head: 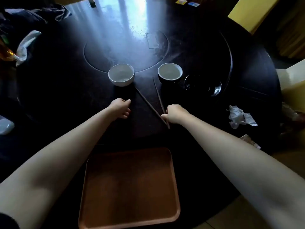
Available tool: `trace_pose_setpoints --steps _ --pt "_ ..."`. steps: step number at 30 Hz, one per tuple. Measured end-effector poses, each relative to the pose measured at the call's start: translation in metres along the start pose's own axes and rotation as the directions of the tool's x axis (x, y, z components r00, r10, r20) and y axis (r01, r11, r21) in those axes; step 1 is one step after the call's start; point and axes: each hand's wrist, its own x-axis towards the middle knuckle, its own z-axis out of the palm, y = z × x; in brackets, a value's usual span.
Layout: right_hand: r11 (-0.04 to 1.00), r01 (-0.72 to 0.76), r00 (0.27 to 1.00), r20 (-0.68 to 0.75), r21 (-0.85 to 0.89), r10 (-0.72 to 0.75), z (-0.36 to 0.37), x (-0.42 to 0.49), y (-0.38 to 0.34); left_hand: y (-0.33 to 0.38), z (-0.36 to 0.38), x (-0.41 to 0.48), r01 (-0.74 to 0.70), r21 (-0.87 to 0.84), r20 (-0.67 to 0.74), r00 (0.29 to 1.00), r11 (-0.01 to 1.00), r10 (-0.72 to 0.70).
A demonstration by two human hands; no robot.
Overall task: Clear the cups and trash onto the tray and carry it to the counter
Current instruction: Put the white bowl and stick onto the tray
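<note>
Right hand apparently pinching chopsticks, near ends

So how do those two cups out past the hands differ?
The left cup is white outside; the right cup is black outside. The left cup looks wider than the right cup. The right cup has a glossy dark bowl close beside it; the left cup does not. Both stand upright with pale insides.

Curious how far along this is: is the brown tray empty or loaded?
Empty: the tray shows only bare brown surface; the white cup and dark cup stand on the table.
</note>
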Motion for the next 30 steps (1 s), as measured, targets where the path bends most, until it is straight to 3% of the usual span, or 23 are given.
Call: trace_pose_setpoints --steps 4,9,17,25,30 --pt "0.998 -0.066 0.995 -0.079 -0.016 0.064 0.012 0.008 -0.016 0.009 -0.012 0.028 -0.001 -0.150 -0.101 0.995 0.989 -0.014" --pt "0.996 -0.049 0.991 -0.126 -0.069 0.040 0.025 0.019 -0.029 0.023 -0.027 0.064 -0.019 -0.257 -0.166 0.986 0.966 -0.025" --pt "0.963 0.034 0.983 -0.163 -0.268 -0.081 0.043 0.024 -0.029 0.032 -0.039 0.097 0.033 -0.449 -0.174 0.977 0.893 -0.123" --pt "0.963 0.041 0.976 -0.195 -0.265 -0.095 0.047 0.022 -0.023 0.036 -0.039 0.098 0.009 -0.626 -0.147 0.981 0.780 -0.130" --pt "0.975 0.026 0.977 -0.202 -0.219 -0.071 0.049 0.010 -0.022 0.035 -0.034 0.088 0.032 -0.632 -0.129 0.981 0.774 -0.146"
